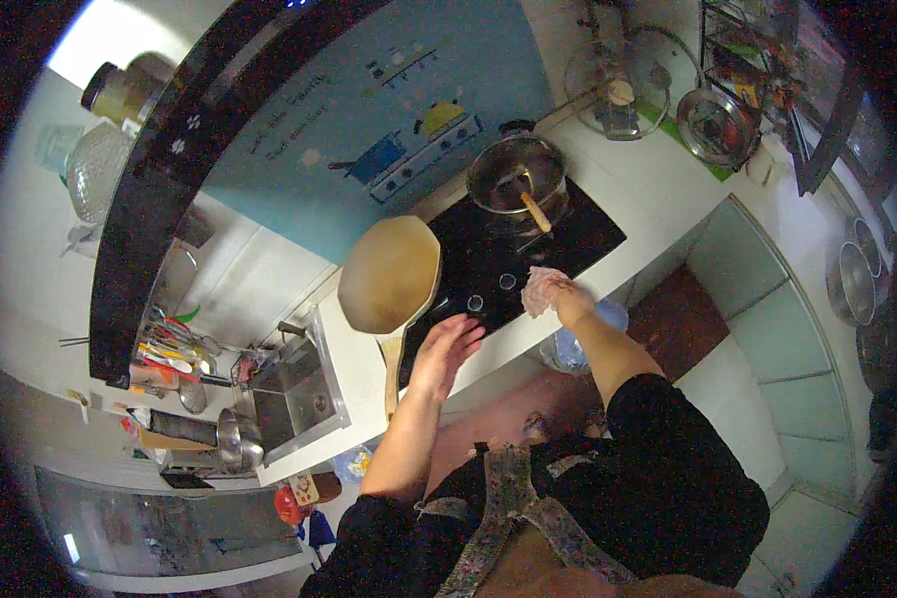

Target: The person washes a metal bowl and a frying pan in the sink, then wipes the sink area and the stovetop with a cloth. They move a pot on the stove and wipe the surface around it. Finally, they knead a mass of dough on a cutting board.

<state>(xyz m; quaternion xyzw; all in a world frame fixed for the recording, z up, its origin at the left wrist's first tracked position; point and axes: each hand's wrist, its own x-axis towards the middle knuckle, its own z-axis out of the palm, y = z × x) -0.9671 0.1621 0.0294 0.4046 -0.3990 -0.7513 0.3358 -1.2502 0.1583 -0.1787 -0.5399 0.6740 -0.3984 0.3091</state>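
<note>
The right hand grips a crumpled cloth at the front edge of the hob, whose long axis runs from lower left to upper right, and is nearer the pot than the empty left hand, fingers loosely extended by the knobs.

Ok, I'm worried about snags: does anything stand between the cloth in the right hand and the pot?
Yes: the wooden-handled utensil in the pot. Its handle juts over the near rim, toward the cloth in the right hand. Nothing else clearly stands between.
</note>
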